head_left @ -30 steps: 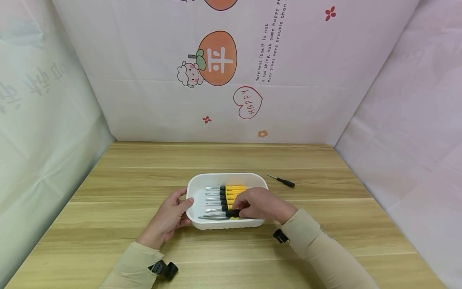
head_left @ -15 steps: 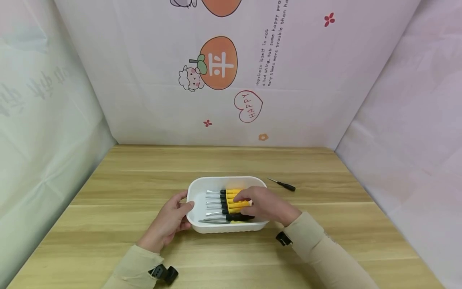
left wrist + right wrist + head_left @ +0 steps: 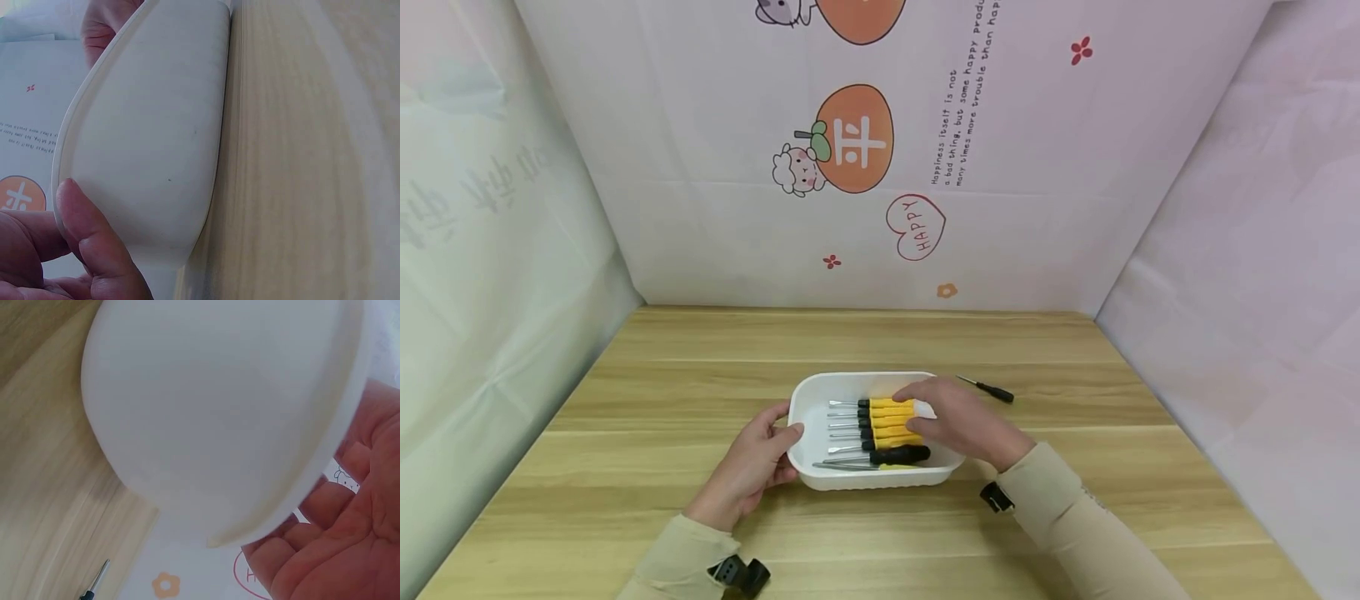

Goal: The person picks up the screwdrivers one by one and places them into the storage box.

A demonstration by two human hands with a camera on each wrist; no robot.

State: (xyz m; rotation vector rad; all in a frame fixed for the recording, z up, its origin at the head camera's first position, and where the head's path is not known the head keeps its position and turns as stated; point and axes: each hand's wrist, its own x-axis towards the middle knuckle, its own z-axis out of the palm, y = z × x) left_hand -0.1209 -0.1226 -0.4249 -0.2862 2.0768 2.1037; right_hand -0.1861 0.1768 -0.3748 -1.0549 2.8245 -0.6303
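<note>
A white plastic tray (image 3: 842, 382) sits on the table; its outer wall fills much of both wrist views. My left hand (image 3: 758, 458) grips its left end, thumb over the rim and fingers outside. Inside lie several screwdrivers with yellow handles (image 3: 891, 421) in a row, shafts pointing left. A black-handled screwdriver (image 3: 901, 455) lies nearer me, beside a thin metal shaft with a yellow handle along the front wall. Over the right ends of the yellow handles is my right hand (image 3: 962, 419), thumb and forefinger spread apart. Its other fingers are hidden in the head view.
Another small black-handled screwdriver (image 3: 992, 390) lies on the wooden table (image 3: 715, 367) behind and right of the tray. White printed cloth (image 3: 1000, 250) stands at the back, with cloth walls on both sides.
My right hand has left the black-handled screwdriver at the front of the tray and moved back to the yellow handles, its fingers spreading. The left hand keeps its grip.
</note>
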